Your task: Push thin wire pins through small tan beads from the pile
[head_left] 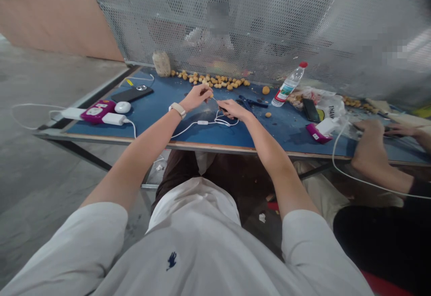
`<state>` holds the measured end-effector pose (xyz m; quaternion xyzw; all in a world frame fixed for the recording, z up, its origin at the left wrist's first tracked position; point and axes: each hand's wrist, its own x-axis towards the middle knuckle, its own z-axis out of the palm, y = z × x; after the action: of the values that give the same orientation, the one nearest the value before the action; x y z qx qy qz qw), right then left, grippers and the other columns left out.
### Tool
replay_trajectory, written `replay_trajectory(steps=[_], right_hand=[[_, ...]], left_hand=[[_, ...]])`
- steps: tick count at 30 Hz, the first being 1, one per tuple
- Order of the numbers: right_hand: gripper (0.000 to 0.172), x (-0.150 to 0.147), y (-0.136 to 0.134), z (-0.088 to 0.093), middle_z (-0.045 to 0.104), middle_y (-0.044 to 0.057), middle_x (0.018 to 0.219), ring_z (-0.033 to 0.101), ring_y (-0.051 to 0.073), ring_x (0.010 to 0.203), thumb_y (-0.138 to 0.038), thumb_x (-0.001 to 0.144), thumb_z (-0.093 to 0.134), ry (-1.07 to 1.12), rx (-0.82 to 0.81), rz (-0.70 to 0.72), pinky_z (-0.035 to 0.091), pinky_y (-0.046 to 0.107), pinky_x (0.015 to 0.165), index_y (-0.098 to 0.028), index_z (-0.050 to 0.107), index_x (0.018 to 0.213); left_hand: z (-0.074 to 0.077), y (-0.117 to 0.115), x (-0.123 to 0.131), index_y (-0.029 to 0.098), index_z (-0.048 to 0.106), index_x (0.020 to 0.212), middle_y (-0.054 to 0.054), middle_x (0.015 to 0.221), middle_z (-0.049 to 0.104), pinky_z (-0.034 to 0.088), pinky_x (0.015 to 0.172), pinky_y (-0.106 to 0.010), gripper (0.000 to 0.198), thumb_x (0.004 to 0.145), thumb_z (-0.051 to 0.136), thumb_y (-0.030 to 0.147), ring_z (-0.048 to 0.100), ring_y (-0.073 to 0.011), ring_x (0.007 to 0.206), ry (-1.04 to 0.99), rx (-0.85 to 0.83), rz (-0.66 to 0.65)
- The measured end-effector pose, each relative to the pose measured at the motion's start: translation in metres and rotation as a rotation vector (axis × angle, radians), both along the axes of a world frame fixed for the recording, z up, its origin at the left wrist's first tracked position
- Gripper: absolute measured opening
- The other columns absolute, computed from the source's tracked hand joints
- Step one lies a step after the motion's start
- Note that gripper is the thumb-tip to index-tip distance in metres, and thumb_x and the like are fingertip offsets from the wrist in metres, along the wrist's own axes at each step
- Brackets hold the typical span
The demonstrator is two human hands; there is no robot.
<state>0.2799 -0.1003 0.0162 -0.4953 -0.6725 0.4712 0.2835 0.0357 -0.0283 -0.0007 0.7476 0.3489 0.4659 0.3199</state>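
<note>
My left hand (199,98) pinches a small tan ball (211,95) above the blue tabletop (161,123). My right hand (233,109) grips a thin tool with a dark handle (222,108), and its metal tip reaches toward the ball. A white cable with an inline switch (202,122) lies just below both hands. Behind them runs a row of several similar tan balls (208,79). One larger ball (266,90) lies to the right, and black pliers (252,103) sit near my right hand.
A perforated metal screen (256,26) stands behind the table. On the table are a plastic bottle (288,85), phones (132,94), a pink power strip (93,111) and a plastic bag (332,105). A co-worker's hands (370,145) work at the right.
</note>
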Motion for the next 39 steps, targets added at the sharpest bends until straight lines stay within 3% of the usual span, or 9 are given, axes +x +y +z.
replay_trajectory(steps=[6,17,23,34,39], right_hand=[[0.053,0.001,-0.0012,0.0009,0.036,-0.012,0.059,0.026,0.006,0.047,-0.047,0.138,0.069,0.037,-0.017,0.021,0.029,0.015,0.043,-0.021,0.063,0.091],[0.051,0.006,0.0021,0.0002,0.039,-0.011,0.061,0.027,0.007,0.046,-0.054,0.139,0.061,0.112,-0.067,0.023,0.028,0.013,0.041,-0.022,0.065,0.1],[0.055,0.0043,0.0034,-0.0004,0.039,-0.01,0.063,0.026,0.009,0.046,-0.066,0.135,0.066,0.083,-0.061,0.003,0.028,0.015,0.04,-0.025,0.062,0.099],[0.059,0.0071,0.0072,-0.0049,0.037,-0.01,0.062,0.026,0.008,0.048,-0.066,0.132,0.074,0.048,-0.055,0.035,0.028,0.016,0.04,-0.024,0.061,0.093],[0.056,0.007,0.0074,-0.0051,0.039,-0.01,0.063,0.026,0.008,0.047,-0.065,0.136,0.065,0.104,-0.051,0.035,0.026,0.015,0.04,-0.024,0.063,0.098]], left_hand=[[-0.0009,0.0018,0.001,0.022,0.073,0.105,-0.001,0.092,0.075,0.068,0.082,-0.027,0.017,0.117,0.073,0.009,0.07,-0.0124,0.073,-0.019,-0.027,0.022],[0.006,-0.0023,-0.0005,0.022,0.074,0.107,-0.002,0.092,0.075,0.072,0.089,-0.033,0.016,0.118,0.086,0.023,0.073,-0.0146,0.076,0.017,0.001,0.018],[0.0056,-0.004,0.0004,0.022,0.072,0.1,-0.004,0.091,0.078,0.069,0.082,-0.029,0.022,0.119,0.084,0.021,0.071,-0.0143,0.074,0.016,0.013,-0.009],[0.0051,-0.0026,-0.0024,0.022,0.073,0.098,-0.003,0.088,0.075,0.07,0.081,-0.029,0.025,0.119,0.087,0.024,0.072,-0.0142,0.073,0.009,0.005,0.018],[0.0063,-0.0039,-0.002,0.023,0.07,0.096,-0.003,0.089,0.075,0.072,0.083,-0.032,0.029,0.119,0.087,0.026,0.072,-0.0146,0.073,0.016,0.013,0.031]])
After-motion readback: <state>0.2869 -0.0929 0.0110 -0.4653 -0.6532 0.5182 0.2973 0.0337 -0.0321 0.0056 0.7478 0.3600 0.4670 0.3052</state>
